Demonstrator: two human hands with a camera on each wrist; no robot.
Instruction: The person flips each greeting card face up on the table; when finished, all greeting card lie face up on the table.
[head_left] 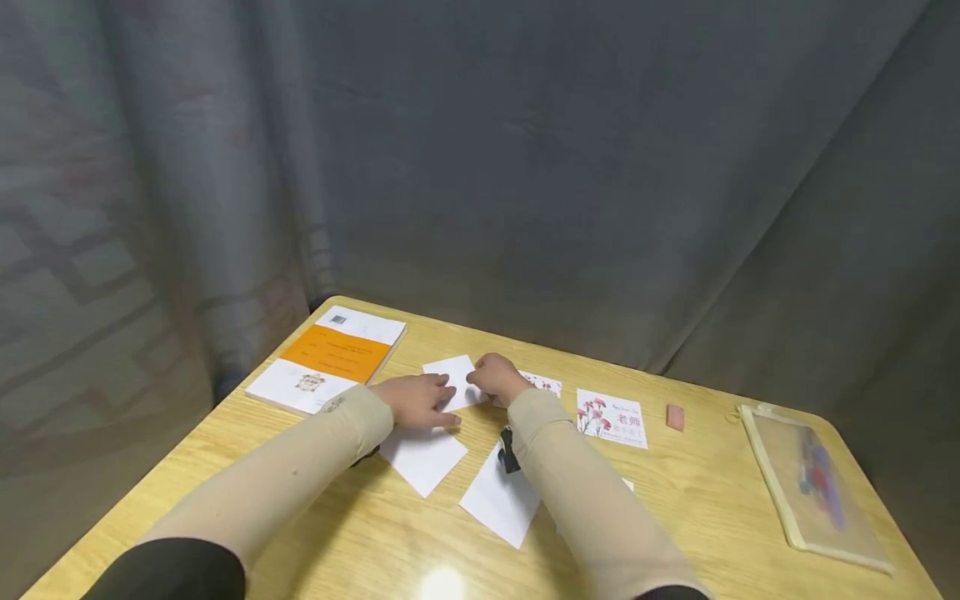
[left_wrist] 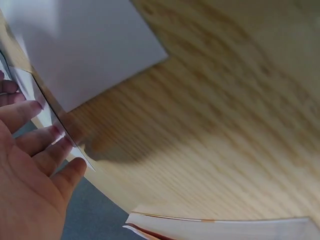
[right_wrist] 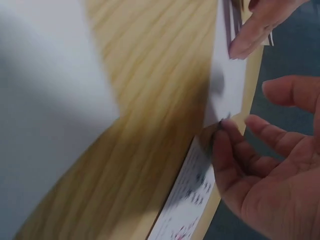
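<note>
A blank white card (head_left: 452,367) lies between the two hands near the table's back edge. My left hand (head_left: 417,401) reaches over its left side, fingers fairly straight and spread. At the card's right edge is my right hand (head_left: 498,377); in the right wrist view its lower fingertips (right_wrist: 222,137) touch the table by the card's corner, while the thumb stands apart. Two more blank cards lie closer: a left one (head_left: 424,463) partly under the left hand and a right one (head_left: 501,502) below the right wrist. A flower-printed card (head_left: 546,384) is partly covered by the right hand.
Another flower-printed card (head_left: 611,418) lies to the right, then a pink eraser (head_left: 675,417). A translucent zip pouch (head_left: 813,492) with coloured items sits at the far right. An orange-and-white book (head_left: 333,354) occupies the back left. Grey curtains (head_left: 525,167) hang behind the table.
</note>
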